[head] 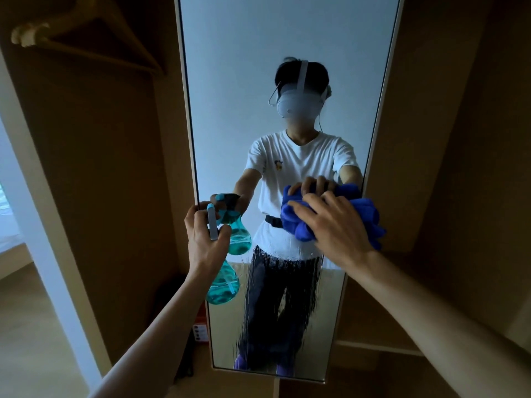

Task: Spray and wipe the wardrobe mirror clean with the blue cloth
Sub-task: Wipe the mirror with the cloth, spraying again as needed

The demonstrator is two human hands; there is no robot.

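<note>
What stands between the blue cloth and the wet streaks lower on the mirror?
Nothing visible. The right hand presses the blue cloth on the mirror just above the streaks; the spray bottle in the left hand is at its left edge.

Head-worn view faces the mirror [287, 38] close up, angled slightly down

Brown wardrobe panels [115, 168] fill the view under dim light. At 11 o'clock, 1 wooden hanger [86, 52] hangs. At 8 o'clock, a white door frame [46, 225] borders pale flooring [26, 326]. At 4 o'clock, 1 low shelf [373, 347] runs horizontally.
</note>
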